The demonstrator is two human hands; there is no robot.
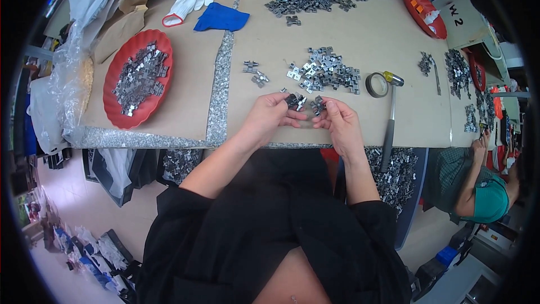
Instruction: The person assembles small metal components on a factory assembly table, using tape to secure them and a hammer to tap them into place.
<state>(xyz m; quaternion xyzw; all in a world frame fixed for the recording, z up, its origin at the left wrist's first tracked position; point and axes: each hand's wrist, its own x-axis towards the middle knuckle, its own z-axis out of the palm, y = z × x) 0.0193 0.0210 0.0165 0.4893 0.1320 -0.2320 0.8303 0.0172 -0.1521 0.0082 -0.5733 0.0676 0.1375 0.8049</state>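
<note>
Sitting far L on the worktop (253, 50): red dish (117, 114) w/ metal parts (142, 77). Ctr, near the front edge, I've got L hand (273, 111), grip pinched on dark metal links (292, 101); R hand (341, 124) just beside, grip clamped on another link (317, 105). Link pile (325, 72) beyond 'em; tape roll (369, 85), then hammer (388, 135), to R.

The tan bench (256, 39) bears metal parts (326, 71), tape (369, 86) and gloves (187, 3).
</note>
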